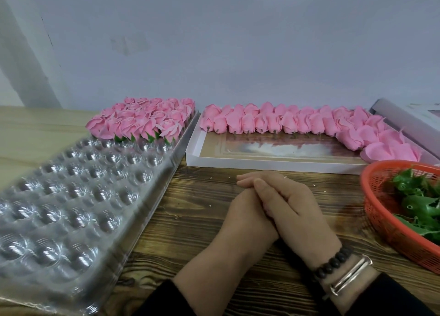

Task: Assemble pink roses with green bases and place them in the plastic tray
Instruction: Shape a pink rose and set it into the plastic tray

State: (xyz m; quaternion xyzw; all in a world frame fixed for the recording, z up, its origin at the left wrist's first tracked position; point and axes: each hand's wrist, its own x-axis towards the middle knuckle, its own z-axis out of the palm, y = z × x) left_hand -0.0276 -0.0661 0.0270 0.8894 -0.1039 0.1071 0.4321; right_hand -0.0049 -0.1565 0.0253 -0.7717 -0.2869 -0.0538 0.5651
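Assembled pink roses with green bases stand packed in the far rows of the clear plastic tray, at the upper left of centre in the frame. The tray runs from there diagonally down to the lower left corner; its nearer cavities hold nothing.

Loose pink rose heads, without green bases, lie in a row along the far edge of a shallow white box at centre right. The row bends down the box's right side toward the lower right. The box sits just beside the tray's far right corner.

Green bases lie heaped in a red mesh basket at the right edge of the frame, near the front right corner of the box.

Both hands rest on the dark wooden table at lower centre, between tray and basket. The right hand lies over the left hand, fingers extended and laid flat, clasping it loosely. Neither hand holds a rose or a base. The right wrist carries a dark bead bracelet and a silver bangle. A pale wall fills the upper half of the frame.
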